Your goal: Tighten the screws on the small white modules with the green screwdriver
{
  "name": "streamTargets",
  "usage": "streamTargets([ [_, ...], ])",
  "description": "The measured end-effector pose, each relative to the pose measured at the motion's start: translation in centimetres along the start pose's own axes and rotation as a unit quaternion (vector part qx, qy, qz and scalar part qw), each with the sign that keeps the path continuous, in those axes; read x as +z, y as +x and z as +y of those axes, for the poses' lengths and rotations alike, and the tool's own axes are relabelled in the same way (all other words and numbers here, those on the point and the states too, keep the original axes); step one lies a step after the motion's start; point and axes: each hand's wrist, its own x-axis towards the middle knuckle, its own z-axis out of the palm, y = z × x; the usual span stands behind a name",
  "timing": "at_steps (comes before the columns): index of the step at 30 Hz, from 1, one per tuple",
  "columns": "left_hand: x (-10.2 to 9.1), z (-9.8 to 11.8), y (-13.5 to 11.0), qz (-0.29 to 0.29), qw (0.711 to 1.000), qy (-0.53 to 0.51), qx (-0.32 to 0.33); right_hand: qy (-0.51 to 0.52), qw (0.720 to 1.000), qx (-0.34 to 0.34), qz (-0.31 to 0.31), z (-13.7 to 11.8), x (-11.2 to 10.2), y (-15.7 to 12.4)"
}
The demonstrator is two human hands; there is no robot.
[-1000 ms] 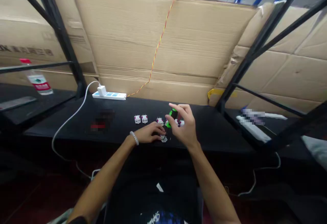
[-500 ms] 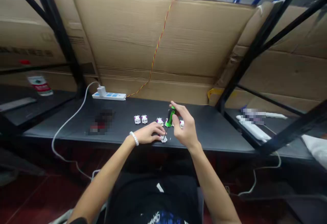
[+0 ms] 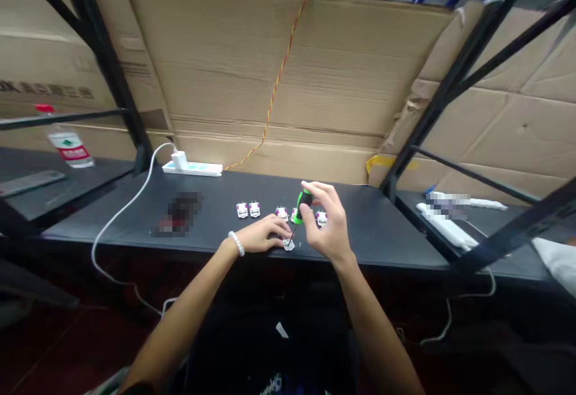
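My right hand (image 3: pixel 327 221) is closed round the black and green handle of a screwdriver (image 3: pixel 305 204). The screwdriver leans, its thin shaft running down to a small white part (image 3: pixel 288 245) near the table's front edge. Against that part my left hand (image 3: pixel 265 234) presses its fingertips, holding it on the table; the fingers cover some of it. Just beyond my hands lie similar white and purple parts, one (image 3: pixel 281 213) above my left fingers and another (image 3: pixel 321 218) partly behind my right hand. Two more, including one part (image 3: pixel 254 209), sit side by side to the left.
A white power strip (image 3: pixel 198 169) with a plugged-in charger (image 3: pixel 179 159) and white cable lies at the back left. A blurred dark and red object (image 3: pixel 177 215) rests on the black table (image 3: pixel 378 233). Black shelf posts (image 3: pixel 418 125) flank the table, and a bottle (image 3: pixel 71 146) stands left.
The screwdriver handle and my right fingers have turned and shifted slightly. My left hand and the small white part stay in place.
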Motion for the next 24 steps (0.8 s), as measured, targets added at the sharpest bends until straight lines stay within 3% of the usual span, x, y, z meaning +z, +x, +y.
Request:
streamTargets([
  [4, -0.06, 0.10, -0.01, 0.000, 1.000, 0.005, 0.004, -0.021, 0.999, 0.002, 0.026, -0.09, 0.13, -0.01],
  [10, -0.09, 0.16, -0.02, 0.003, 1.000, 0.000, 0.005, 0.003, 1.000, -0.009, -0.003, -0.12, 0.06, 0.01],
  [16, -0.10, 0.22, -0.01, -0.001, 1.000, 0.007, 0.001, -0.011, 0.999, 0.012, 0.028, 0.21, 0.28, -0.20],
  [24, -0.25, 0.39, 0.05, -0.005, 1.000, 0.001, -0.005, 0.058, 0.998, 0.025, -0.016, 0.85, 0.15, -0.68],
])
